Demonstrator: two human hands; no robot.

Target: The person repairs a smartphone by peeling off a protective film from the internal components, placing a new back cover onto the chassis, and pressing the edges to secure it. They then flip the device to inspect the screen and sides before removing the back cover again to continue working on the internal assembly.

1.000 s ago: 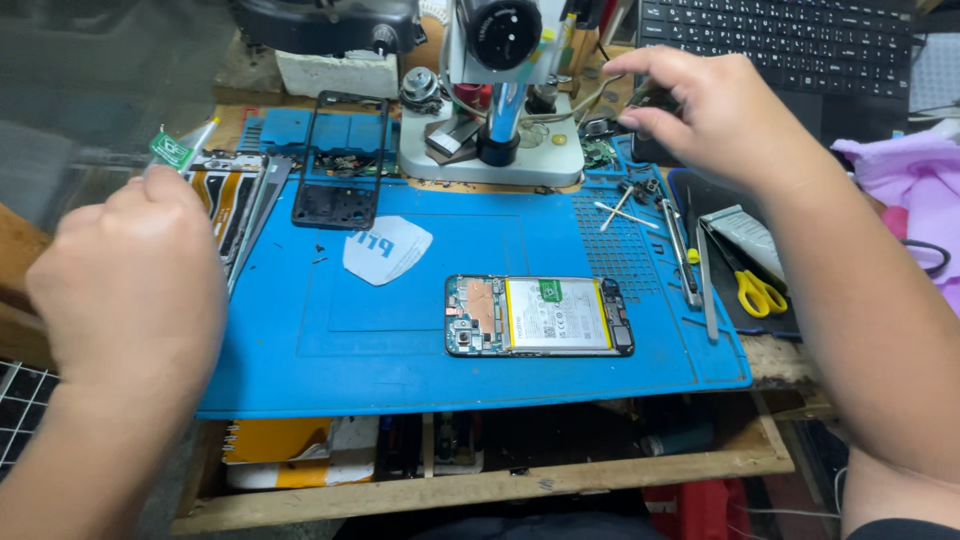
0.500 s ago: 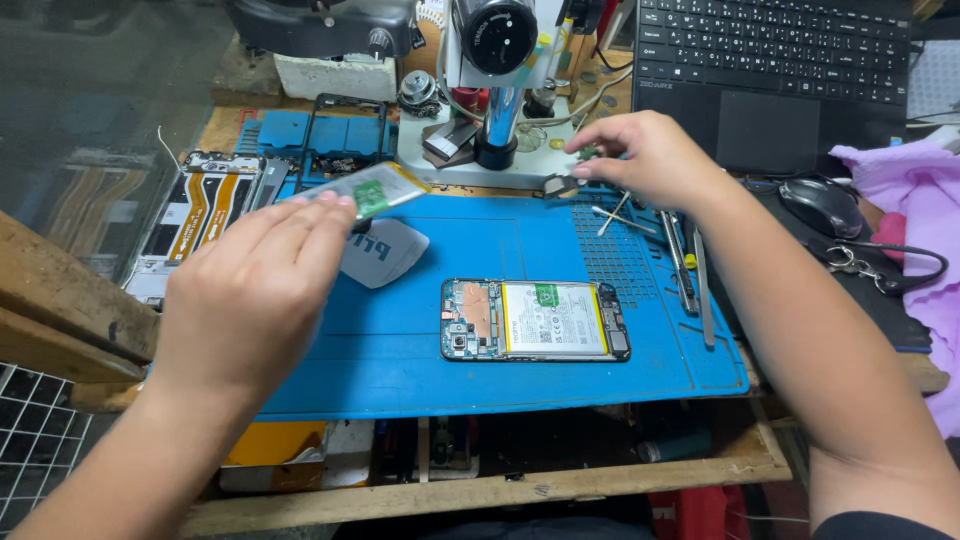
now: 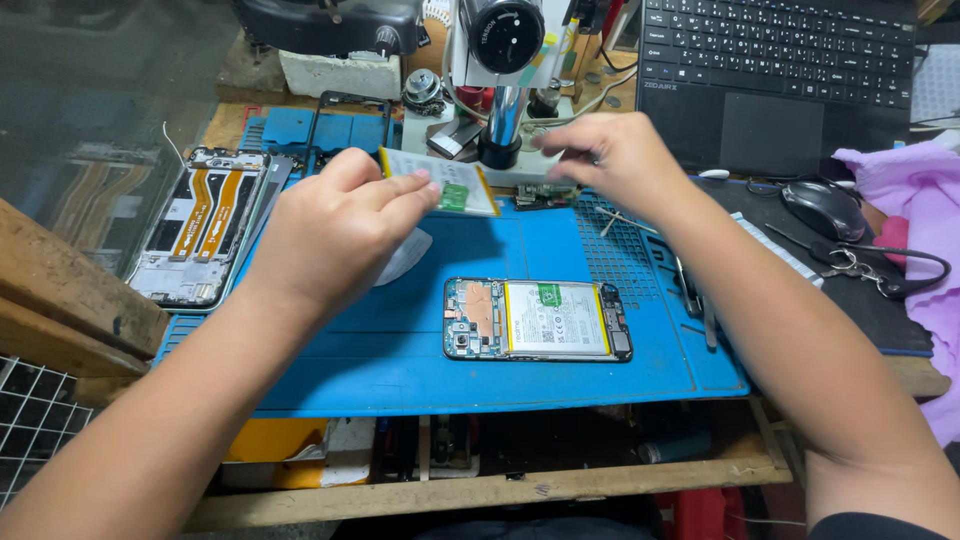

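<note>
I'm looking down over the bench: left hand (image 3: 335,235) is up above the blue work mat (image 3: 330,370), fingers pinched shut on a flat white battery pack w/ yellow edge and a green patch (image 3: 440,182), held tilted in the air just in front of the microscope stand (image 3: 500,90). Right hand (image 3: 610,160) sits by the microscope base, fingers curled together near the pack's far end; can't tell if it's got anything, the tips are blurred. Opened phone (image 3: 538,320) lies flat mid-mat, back off, its own battery and board showing, well below both hands and apart from them. Left of the mat there's a stripped phone frame w/ orange flex strips (image 3: 195,235). Right side: black laptop (image 3: 780,80), mouse (image 3: 825,208), purple cloth (image 3: 915,190). Tweezers (image 3: 692,295) rest at the mat's right edge.
</note>
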